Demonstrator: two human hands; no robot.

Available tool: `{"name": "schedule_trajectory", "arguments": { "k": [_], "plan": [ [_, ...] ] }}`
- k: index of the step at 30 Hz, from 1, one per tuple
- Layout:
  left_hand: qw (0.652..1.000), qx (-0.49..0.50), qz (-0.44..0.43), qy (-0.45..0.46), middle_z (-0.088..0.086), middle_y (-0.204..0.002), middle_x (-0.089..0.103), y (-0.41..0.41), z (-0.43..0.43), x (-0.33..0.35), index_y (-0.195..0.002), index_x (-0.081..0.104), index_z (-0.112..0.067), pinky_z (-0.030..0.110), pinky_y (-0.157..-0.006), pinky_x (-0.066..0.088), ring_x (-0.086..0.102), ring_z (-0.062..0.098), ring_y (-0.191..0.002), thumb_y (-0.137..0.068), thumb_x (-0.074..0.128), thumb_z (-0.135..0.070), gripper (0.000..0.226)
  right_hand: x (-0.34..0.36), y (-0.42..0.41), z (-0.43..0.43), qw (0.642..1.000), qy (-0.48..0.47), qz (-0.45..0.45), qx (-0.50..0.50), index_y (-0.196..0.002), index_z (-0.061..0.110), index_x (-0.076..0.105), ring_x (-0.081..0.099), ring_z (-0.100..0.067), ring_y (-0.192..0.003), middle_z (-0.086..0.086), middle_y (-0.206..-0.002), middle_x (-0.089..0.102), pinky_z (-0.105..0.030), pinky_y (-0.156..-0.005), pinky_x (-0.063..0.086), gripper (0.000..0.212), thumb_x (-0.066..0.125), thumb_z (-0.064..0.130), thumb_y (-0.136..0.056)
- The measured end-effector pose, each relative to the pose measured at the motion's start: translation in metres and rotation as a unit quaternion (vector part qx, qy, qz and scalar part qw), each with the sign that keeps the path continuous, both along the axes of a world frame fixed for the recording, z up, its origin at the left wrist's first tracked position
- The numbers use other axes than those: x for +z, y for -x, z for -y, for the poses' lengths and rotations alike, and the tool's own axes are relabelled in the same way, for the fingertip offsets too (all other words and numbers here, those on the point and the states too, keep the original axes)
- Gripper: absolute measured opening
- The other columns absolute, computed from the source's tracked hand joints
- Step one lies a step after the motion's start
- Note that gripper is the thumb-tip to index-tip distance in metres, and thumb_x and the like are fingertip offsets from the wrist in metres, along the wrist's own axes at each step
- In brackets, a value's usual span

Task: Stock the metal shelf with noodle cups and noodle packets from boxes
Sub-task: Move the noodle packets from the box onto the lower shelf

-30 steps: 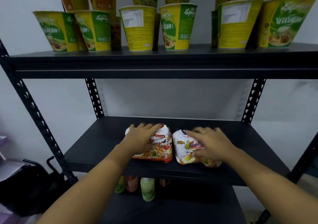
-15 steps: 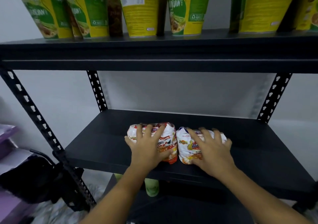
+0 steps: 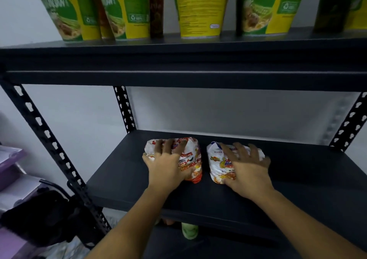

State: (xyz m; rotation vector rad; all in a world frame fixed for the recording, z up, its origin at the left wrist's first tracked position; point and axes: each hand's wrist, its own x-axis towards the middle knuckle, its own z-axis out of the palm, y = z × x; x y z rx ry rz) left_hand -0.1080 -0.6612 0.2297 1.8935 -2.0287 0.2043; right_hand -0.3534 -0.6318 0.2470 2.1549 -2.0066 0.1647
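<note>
We count two noodle packets, both lying flat on the dark grey metal shelf board (image 3: 129, 179). They sit about midway along its length and closer to its back edge than its front. One is a white-and-red crinkled plastic noodle packet (image 3: 190, 157). Just beside it, toward the board's right end with a narrow gap between, is a white plastic noodle packet with yellow and blue print (image 3: 217, 164).

We judge them light, with soft, slippery film over a brittle noodle block. They should slide easily on the painted board and want only gentle pressure. The best hold looks to be across the broad flat faces or by the long sides, not the crimped ends.

Our left hand (image 3: 165, 169) lies on the red packet and our right hand (image 3: 249, 174) on the other. Each has its fingers spread and nearly straight over the top face, thumb at the near edge, pressing rather than clutching anything.

On the shelf above that board stand tall tapered yellow-and-green paper noodle cups (image 3: 200, 8). We count four across the front and a fifth cut off at the right. At least two darker brown cups (image 3: 156, 10) are tucked behind. Below the board a pale green bottle top (image 3: 189, 233) peeks out, and off its left end sits a black bag (image 3: 39, 219).
</note>
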Motion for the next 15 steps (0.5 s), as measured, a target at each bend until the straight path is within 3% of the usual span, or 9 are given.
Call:
{"name": "schedule_trajectory", "arguments": {
  "k": [5,15],
  "plan": [
    [0.999,0.005,-0.015,-0.033,-0.004,-0.167,0.014,-0.043,0.045,-0.002,-0.157,0.012,-0.052,0.076,-0.113,0.014,0.002,0.029,-0.156,-0.077,0.059,-0.081,0.097,-0.002,-0.029,0.031,1.0,-0.002,-0.003,-0.009,-0.15,0.053,-0.019,0.005,-0.037,-0.149,0.001,-0.164,0.005,-0.065,-0.108,0.028,0.112,0.062,0.076,-0.077],
    [1.0,0.009,0.008,0.001,0.001,-0.16,0.028,-0.112,0.136,-0.001,-0.154,0.015,-0.048,0.08,-0.103,0.026,0.017,0.038,-0.151,-0.078,0.063,-0.079,0.095,-0.005,-0.065,0.065,0.999,0.003,0.01,-0.031,-0.146,0.056,-0.023,0.005,-0.035,-0.149,0.005,-0.164,0.005,-0.065,-0.109,0.029,0.116,0.062,0.08,-0.072]
  ]
}}
